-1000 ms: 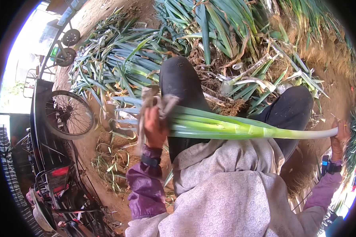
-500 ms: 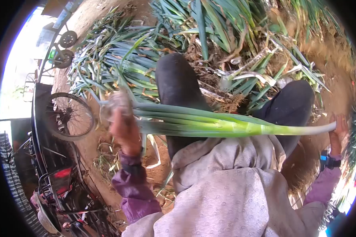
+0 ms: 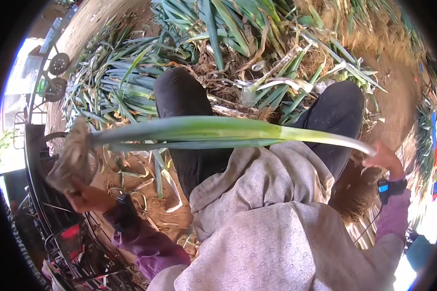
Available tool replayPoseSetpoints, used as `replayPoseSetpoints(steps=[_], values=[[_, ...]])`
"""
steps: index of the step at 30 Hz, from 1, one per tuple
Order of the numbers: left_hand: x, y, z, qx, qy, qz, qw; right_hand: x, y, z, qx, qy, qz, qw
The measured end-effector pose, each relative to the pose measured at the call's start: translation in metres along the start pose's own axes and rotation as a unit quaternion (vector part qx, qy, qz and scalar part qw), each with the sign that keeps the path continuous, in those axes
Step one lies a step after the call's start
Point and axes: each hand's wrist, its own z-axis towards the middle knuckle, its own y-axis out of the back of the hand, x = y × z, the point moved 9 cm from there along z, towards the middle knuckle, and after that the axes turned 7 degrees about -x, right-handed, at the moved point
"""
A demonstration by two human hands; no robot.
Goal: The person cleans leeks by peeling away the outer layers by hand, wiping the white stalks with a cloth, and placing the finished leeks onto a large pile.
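A long leek (image 3: 213, 131), green at the leaves and pale at the base, lies level in the air across my lap. Its white root end is in the fingers of my right hand (image 3: 386, 159), at the right. Beyond the leaf tips on the left, my left hand (image 3: 90, 196) grips a dirty, brownish cloth (image 3: 70, 157). The cloth is at the leaf tips and blurred, so whether it wraps them cannot be made out.
Piles of leeks (image 3: 131, 82) and torn leaves lie beyond my knees, with dry roots (image 3: 374, 36) heaped at upper right. Brown soil (image 3: 175, 220) shows between. A parked motorbike (image 3: 77, 242) stands at lower left, near a wheeled frame (image 3: 58, 63).
My left hand and the cloth have slid leftward along the leaves to their tips. My right hand now pinches the root end, farther left in view. The whole view has shifted slightly.
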Motion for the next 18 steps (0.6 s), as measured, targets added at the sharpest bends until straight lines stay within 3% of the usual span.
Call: replayPoseSetpoints(steps=[3,4,7,10,11,13,16,18], values=[[-0.050,0.021,0.016,-0.075,-0.010,0.001,0.997,0.012,-0.010,-0.010,0.063,0.015,0.095,0.993],[-0.066,0.028,0.012,-0.095,-0.008,-0.006,0.995,0.014,-0.009,-0.010,0.042,0.023,0.107,0.993],[-0.101,-0.001,-0.058,0.071,-0.087,-0.043,0.993,0.010,0.006,-0.009,-0.022,0.044,0.135,0.990],[-0.200,-0.043,-0.148,0.338,-0.179,-0.204,0.901,0.016,0.020,-0.012,-0.064,0.063,0.037,0.995],[-0.217,-0.050,-0.170,0.357,-0.163,-0.246,0.886,0.016,0.024,-0.014,-0.095,0.077,0.011,0.992],[-0.258,-0.060,-0.189,0.476,-0.235,-0.190,0.826,0.016,0.030,-0.021,-0.152,0.108,-0.003,0.982],[-0.275,-0.065,-0.206,0.470,-0.266,-0.262,0.800,0.015,0.038,-0.031,-0.232,0.154,0.014,0.960],[-0.254,-0.077,-0.205,0.477,-0.263,-0.196,0.816,0.025,0.028,-0.033,-0.159,0.112,0.030,0.980]])
